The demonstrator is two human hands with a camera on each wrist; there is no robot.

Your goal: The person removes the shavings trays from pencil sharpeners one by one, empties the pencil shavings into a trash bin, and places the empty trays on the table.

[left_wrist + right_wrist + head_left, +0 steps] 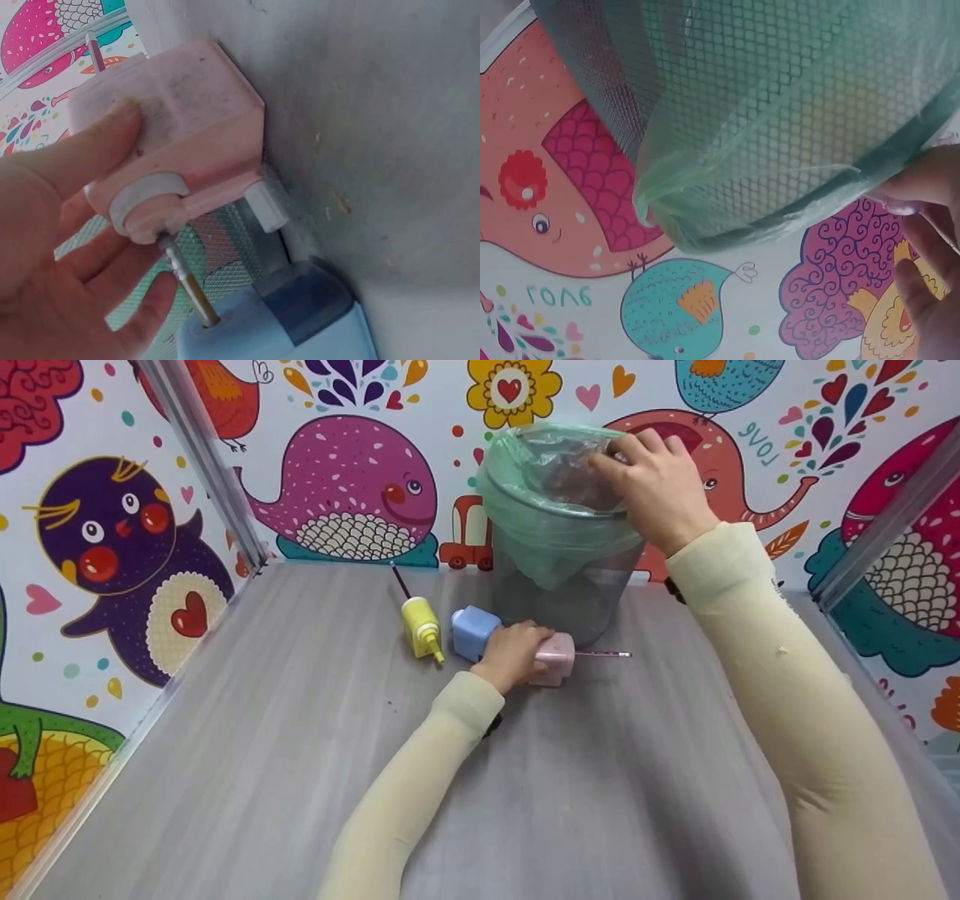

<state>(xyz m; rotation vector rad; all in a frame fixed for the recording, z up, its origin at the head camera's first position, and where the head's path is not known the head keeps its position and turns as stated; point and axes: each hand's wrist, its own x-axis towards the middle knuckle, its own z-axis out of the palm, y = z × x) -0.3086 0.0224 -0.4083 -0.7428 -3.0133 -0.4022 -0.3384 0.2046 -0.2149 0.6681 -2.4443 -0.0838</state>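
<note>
My left hand (516,651) grips a pink crank pencil sharpener (180,105), thumb on its upper face, with other fingers partly hidden behind it. A pencil (604,654) sticks out of the pink sharpener's far end. Against this hand stands a blue pencil sharpener (474,631) with a dark see-through front (307,296); a pencil (191,289) pokes out of it. At the back, my right hand (660,491) pinches the rim of a mesh waste bin (555,600), together with its green bag (765,172).
Left of the blue sharpener lies a yellow crank pencil sharpener (420,626) with a dark pencil (400,579) in it. The grey tabletop (300,735) reaches toward me. Printed panels (360,487) and metal posts (202,457) close off the back and sides.
</note>
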